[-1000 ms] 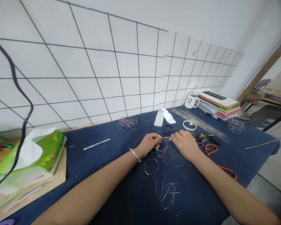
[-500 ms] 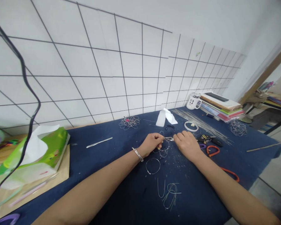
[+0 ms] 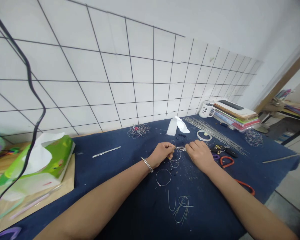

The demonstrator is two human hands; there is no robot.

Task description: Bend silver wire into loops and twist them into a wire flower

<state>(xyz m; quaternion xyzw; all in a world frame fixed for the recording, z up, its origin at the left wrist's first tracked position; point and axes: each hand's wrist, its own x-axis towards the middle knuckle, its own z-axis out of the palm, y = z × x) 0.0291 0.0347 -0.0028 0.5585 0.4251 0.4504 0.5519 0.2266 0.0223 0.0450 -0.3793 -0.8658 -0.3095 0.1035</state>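
My left hand [image 3: 162,152], a silver bangle on its wrist, pinches a thin wire piece between thumb and fingertips. My right hand [image 3: 199,155] is closed around small pliers [image 3: 181,148]; their metal jaws point left and meet the wire at my left fingertips. Fine wire loops with small beads [image 3: 175,163] lie just below the jaws, partly behind my left hand. Nearer to me is a round wire ring [image 3: 163,177] with a few pinkish beads. Below it lie several bent wire pieces [image 3: 182,208].
Behind my hands are a tangled wire bundle [image 3: 138,130], white paper [image 3: 182,124], a coil [image 3: 204,135] and long straight wires [image 3: 215,133]. Orange-handled scissors [image 3: 226,162], a mug [image 3: 206,109] and stacked books [image 3: 236,115] are right. A green tissue pack [image 3: 62,156] is left.
The camera view has shifted very slightly. Both hands, the pliers and the wire keep the same position and hold.
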